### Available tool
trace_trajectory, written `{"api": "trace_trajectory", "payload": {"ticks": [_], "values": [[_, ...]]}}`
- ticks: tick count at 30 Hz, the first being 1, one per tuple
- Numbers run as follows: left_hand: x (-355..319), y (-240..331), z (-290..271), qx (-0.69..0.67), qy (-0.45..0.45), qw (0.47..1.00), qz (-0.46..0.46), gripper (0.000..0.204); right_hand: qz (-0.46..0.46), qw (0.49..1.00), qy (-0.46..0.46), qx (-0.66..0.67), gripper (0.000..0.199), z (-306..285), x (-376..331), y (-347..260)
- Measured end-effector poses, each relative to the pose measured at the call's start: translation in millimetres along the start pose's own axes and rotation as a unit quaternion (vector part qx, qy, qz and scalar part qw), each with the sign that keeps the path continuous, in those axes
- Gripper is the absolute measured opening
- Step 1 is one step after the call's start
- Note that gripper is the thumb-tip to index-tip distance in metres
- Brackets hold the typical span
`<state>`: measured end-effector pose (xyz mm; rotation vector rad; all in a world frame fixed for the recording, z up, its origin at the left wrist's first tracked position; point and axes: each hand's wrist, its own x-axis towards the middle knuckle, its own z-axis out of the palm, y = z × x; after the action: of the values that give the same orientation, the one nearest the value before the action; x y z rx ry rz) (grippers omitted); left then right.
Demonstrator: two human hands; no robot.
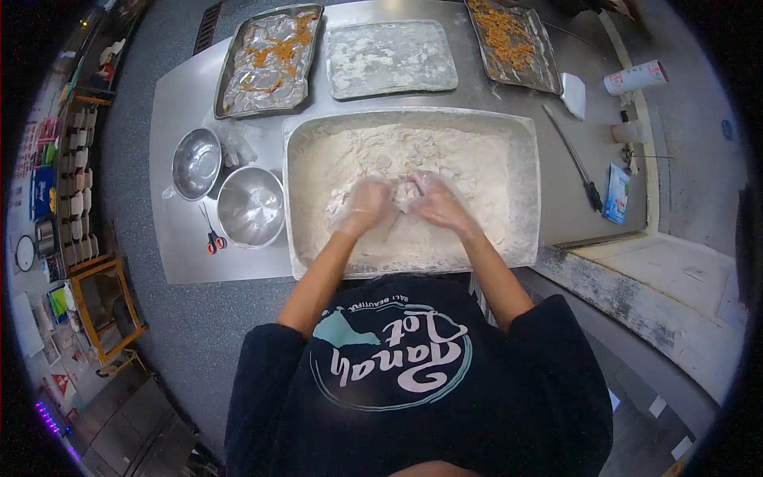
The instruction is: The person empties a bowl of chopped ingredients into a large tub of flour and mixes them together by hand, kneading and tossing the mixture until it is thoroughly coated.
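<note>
A large pale rectangular tub (517, 254) full of white flour (469, 143) stands in front of me, and both my hands are inside it. They wear thin clear plastic gloves dusted with flour. My left hand (368, 205) curls its fingers in from the left. Facing it, my right hand (439, 203) closes its thumb and fingers from the right. Between them is a flour-coated piece (407, 191), perhaps meat, partly covered by my fingers. More floury lumps (338, 199) lie around my hands, half buried.
Left of the tub are two steel bowls (251, 207) (197, 164) and orange-handled scissors (213, 241). Behind it lie a floured tray (391, 60) and two trays with orange crumbs (225, 99) (513, 44). A long black-handled tool (574, 155) and a blue packet (617, 193) lie right.
</note>
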<state>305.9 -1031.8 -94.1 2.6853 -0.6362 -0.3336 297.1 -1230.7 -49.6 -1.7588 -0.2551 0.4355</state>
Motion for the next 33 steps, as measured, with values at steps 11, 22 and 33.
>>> {"api": "trace_trajectory", "payload": {"ticks": [11, 22, 33], "values": [[-6.3, 30.9, -110.9, -0.257, -0.087, 0.954, -0.125, 0.056, 0.011, 0.963, -0.002, -0.271, 0.038, -38.3, -31.6, -30.1], [-23.7, -53.0, -107.7, -0.211, 0.047, 0.971, -0.101, 0.059, -0.109, 0.925, 0.036, -0.362, 0.040, -91.0, -54.6, -7.3], [35.2, 32.6, -69.3, -0.211, 0.251, 0.904, -0.274, 0.109, -0.189, 0.969, -0.006, -0.157, 0.021, 40.6, -13.2, -31.5]]}}
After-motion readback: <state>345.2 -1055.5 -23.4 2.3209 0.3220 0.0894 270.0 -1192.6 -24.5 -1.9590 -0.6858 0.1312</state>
